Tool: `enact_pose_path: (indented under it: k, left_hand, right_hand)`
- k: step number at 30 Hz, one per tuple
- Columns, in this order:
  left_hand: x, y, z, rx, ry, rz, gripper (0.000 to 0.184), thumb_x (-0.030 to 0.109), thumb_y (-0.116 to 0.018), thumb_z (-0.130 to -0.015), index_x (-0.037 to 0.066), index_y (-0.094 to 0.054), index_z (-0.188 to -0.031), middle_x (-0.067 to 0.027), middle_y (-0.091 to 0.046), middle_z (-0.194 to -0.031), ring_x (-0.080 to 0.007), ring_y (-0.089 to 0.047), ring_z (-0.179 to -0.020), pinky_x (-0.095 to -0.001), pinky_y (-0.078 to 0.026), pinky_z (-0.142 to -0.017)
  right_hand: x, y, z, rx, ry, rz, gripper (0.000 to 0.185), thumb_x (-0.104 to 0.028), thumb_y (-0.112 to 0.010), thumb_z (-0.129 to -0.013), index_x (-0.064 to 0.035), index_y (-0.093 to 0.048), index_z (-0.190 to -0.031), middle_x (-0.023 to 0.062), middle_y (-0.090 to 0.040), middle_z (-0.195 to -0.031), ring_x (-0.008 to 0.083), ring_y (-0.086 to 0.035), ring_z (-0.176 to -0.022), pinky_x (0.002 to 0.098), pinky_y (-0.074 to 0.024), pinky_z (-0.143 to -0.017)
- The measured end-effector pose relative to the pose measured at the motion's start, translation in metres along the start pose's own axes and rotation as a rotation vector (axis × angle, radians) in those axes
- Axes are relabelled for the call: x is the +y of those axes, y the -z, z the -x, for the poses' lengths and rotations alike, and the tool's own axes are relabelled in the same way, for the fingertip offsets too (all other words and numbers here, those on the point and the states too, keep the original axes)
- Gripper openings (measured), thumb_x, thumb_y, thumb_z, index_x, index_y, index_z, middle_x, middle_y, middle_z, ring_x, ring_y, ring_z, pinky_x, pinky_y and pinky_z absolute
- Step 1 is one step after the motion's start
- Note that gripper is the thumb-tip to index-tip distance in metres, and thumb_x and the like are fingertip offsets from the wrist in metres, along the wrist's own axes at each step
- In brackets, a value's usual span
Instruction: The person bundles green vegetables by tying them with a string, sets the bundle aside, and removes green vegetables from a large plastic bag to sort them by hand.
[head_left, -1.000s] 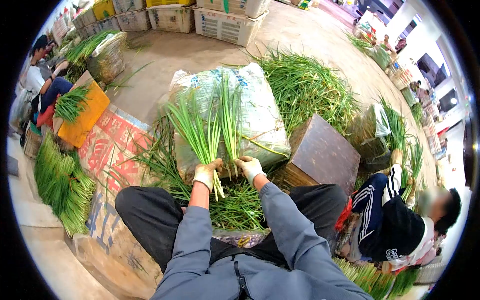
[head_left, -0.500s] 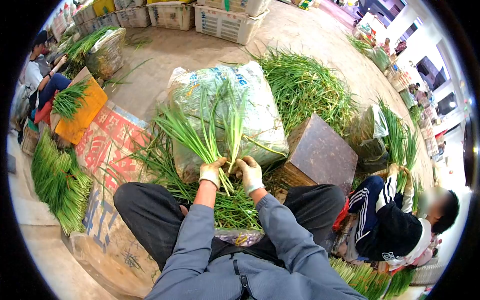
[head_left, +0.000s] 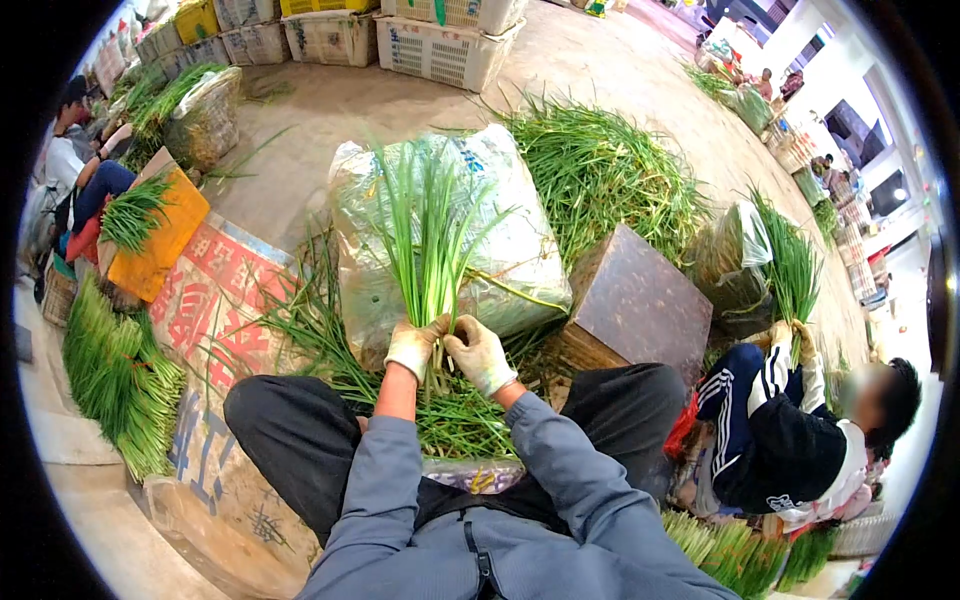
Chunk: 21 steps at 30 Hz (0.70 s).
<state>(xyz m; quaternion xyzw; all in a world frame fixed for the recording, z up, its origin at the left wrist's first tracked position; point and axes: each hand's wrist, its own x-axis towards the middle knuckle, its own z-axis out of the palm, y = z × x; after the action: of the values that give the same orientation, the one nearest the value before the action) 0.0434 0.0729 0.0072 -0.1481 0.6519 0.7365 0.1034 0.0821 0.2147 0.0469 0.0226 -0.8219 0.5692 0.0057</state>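
A bunch of long green chives [head_left: 430, 250] stands upright in front of me, pale stem ends downward and leaves fanning out at the top. Wrapped round its lower stems is my left hand [head_left: 412, 348], in a pale work glove. My right hand [head_left: 480, 355], gloved too, pinches the stems' right side close to the left fingers; its fingertips are partly hidden. Behind the bunch lies a large plastic-wrapped bale [head_left: 350, 230]. Loose chives [head_left: 465, 425] are heaped between my knees, below both hands.
A brown box [head_left: 650, 290] stands to my right, before a big chive pile [head_left: 600, 180]. Tied bundles [head_left: 115, 370] lie at left beside printed cardboard [head_left: 220, 300]. A co-worker [head_left: 790, 430] sits at right holding chives; another [head_left: 85, 175] sits at left. Crates [head_left: 450, 52] line the back.
The stalks that were split between my two hands are now together in one upright bunch. My right hand has moved left against my left hand. The right co-worker's hands have shifted slightly.
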Motion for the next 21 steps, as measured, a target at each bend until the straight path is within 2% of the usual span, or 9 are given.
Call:
enact_pose_path:
  k: [2, 5, 8, 10, 12, 13, 15, 19, 21]
  left_hand:
    - [-0.006, 0.006, -0.003, -0.024, 0.168, 0.268, 0.039, 0.018, -0.086, -0.076, 0.0, -0.068, -0.106, -0.0094, -0.072, -0.09, -0.0181, -0.065, -0.073, -0.0333, -0.052, -0.066]
    - [0.028, 0.01, 0.015, -0.037, -0.057, 0.348, 0.023, -0.002, -0.075, -0.082, 0.001, -0.066, -0.103, -0.0094, -0.071, -0.089, -0.0205, -0.067, -0.071, -0.0339, -0.056, -0.06]
    - [0.04, 0.03, 0.012, 0.024, -0.044, 0.652, 0.032, 0.004, -0.075, -0.084, 0.003, -0.061, -0.113, -0.01, -0.071, -0.091, -0.023, -0.07, -0.073, -0.0334, -0.059, -0.059]
    - [0.038, 0.048, 0.003, -0.001, -0.038, 0.678, 0.034, 0.007, -0.076, -0.084, 0.005, -0.062, -0.115, -0.0108, -0.071, -0.095, -0.0208, -0.07, -0.072, -0.0315, -0.058, -0.056]
    - [0.048, 0.047, 0.011, 0.004, -0.156, 0.643, 0.035, 0.006, -0.076, -0.085, 0.004, -0.061, -0.117, -0.0115, -0.071, -0.098, -0.0195, -0.069, -0.07, -0.031, -0.057, -0.054]
    - [0.054, 0.045, 0.016, 0.001, -0.195, 0.562, 0.037, 0.007, -0.076, -0.084, 0.004, -0.061, -0.118, -0.0118, -0.071, -0.1, -0.0182, -0.069, -0.068, -0.0301, -0.055, -0.052]
    - [0.06, 0.038, 0.028, -0.069, -0.219, 0.54, 0.037, 0.008, -0.076, -0.085, 0.003, -0.06, -0.118, -0.0111, -0.071, -0.099, -0.0172, -0.067, -0.069, -0.0287, -0.055, -0.055]
    - [0.045, 0.028, 0.02, -0.257, -0.286, -0.036, 0.039, 0.011, -0.075, -0.086, 0.003, -0.058, -0.12, -0.0086, -0.068, -0.097, -0.0173, -0.066, -0.074, -0.0303, -0.056, -0.065]
    - [0.021, -0.004, 0.018, -0.319, -0.545, -0.107, 0.038, 0.013, -0.071, -0.089, 0.002, -0.054, -0.121, -0.0086, -0.069, -0.1, -0.025, -0.068, -0.079, -0.0379, -0.057, -0.072]
  right_hand:
    - [0.001, -0.002, 0.002, -0.037, 0.013, 0.058, 0.021, -0.014, -0.065, -0.089, 0.0022, -0.061, -0.101, 0.0084, -0.066, -0.086, 0.0133, -0.06, -0.074, 0.0287, -0.0508, -0.07]
    - [0.002, 0.003, 0.016, -0.192, -0.119, -0.175, 0.019, -0.014, -0.063, -0.09, 0.002, -0.06, -0.1, 0.0078, -0.066, -0.082, 0.0122, -0.06, -0.07, 0.0294, -0.0513, -0.066]
    - [0.004, 0.02, 0.04, -0.574, -0.407, -0.015, 0.029, -0.022, -0.063, -0.088, 0.0009, -0.062, -0.106, 0.0172, -0.068, -0.091, 0.0262, -0.065, -0.084, 0.0371, -0.0522, -0.077]
    - [0.042, 0.019, 0.049, -1.084, -0.121, 0.711, 0.034, -0.026, -0.065, -0.086, -0.0002, -0.066, -0.107, 0.0201, -0.07, -0.098, 0.032, -0.068, -0.092, 0.0425, -0.0531, -0.081]
    - [0.049, 0.035, 0.048, -1.344, -0.179, 1.025, 0.039, -0.03, -0.066, -0.083, -0.0017, -0.069, -0.11, 0.0226, -0.07, -0.104, 0.0354, -0.068, -0.097, 0.0449, -0.0533, -0.086]
    - [0.049, 0.033, 0.035, -1.139, -0.346, 1.073, 0.041, -0.033, -0.068, -0.083, -0.002, -0.07, -0.11, 0.0228, -0.069, -0.11, 0.0357, -0.068, -0.099, 0.0414, -0.0526, -0.09]
    - [0.04, 0.041, 0.019, -0.464, -0.196, 0.53, 0.048, -0.04, -0.066, -0.086, -0.0011, -0.068, -0.114, 0.0243, -0.068, -0.111, 0.0383, -0.066, -0.102, 0.0405, -0.0504, -0.094]
    - [-0.038, 0.042, -0.019, -0.341, -0.16, -0.037, 0.097, -0.047, -0.071, -0.083, 0.0086, -0.026, -0.148, 0.0291, -0.058, -0.131, 0.0336, -0.058, -0.122, 0.0365, -0.0436, -0.105]
    - [-0.068, 0.031, -0.022, -0.162, -0.065, -0.067, 0.081, -0.042, -0.075, -0.081, 0.0038, -0.042, -0.139, 0.023, -0.064, -0.123, 0.0314, -0.062, -0.114, 0.0349, -0.0453, -0.102]
